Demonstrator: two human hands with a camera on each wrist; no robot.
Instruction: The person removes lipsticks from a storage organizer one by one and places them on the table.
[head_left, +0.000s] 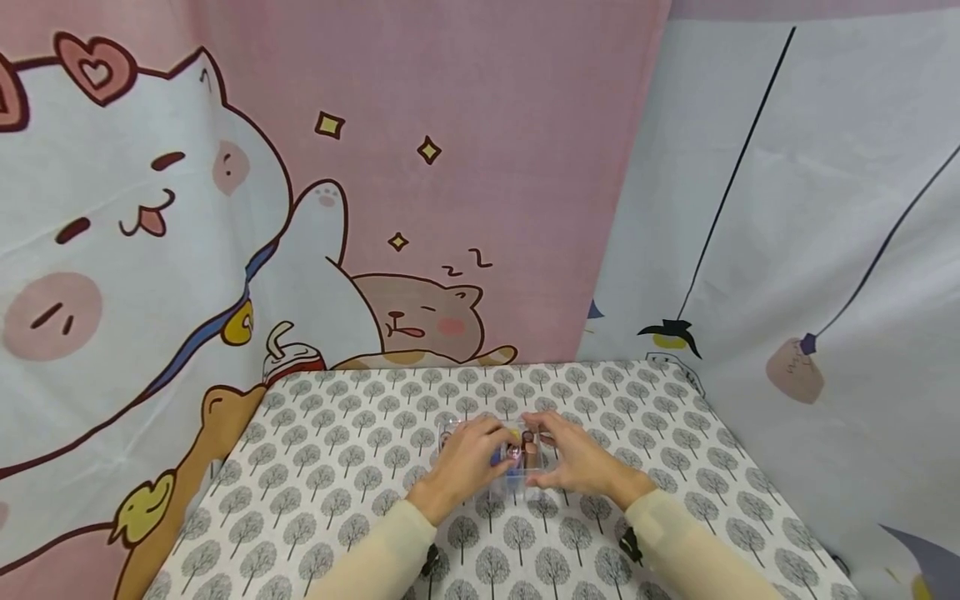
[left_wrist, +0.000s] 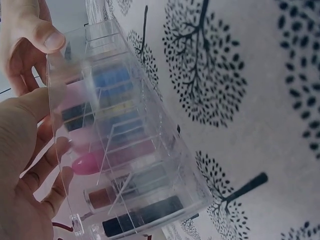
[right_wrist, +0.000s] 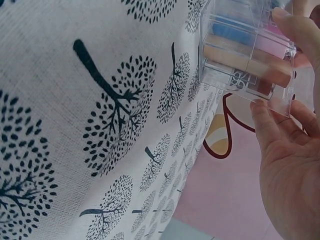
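A clear plastic organizer box (head_left: 512, 472) sits on the tree-print cloth, filled with cosmetics. My left hand (head_left: 468, 454) reaches over it from the left, bent fingertips just inside the top rim beside the pink tubes; I cannot tell whether they pinch one. With thumb at the near side and fingers at the far side, my right hand (head_left: 577, 457) grips the box's right end. The left wrist view shows a bright pink tube (left_wrist: 86, 165), a brown-topped tube (left_wrist: 100, 198) and a black tube (left_wrist: 142, 216) in the compartments. A tan tube (right_wrist: 247, 60) stands near the right end.
The cloth-covered table (head_left: 337, 458) carries a grey tree pattern. Behind it hangs a pink cartoon curtain (head_left: 517, 192), and a pale curtain (head_left: 750, 208) hangs along the right. Dark straps (head_left: 628, 543) show by both wrists.
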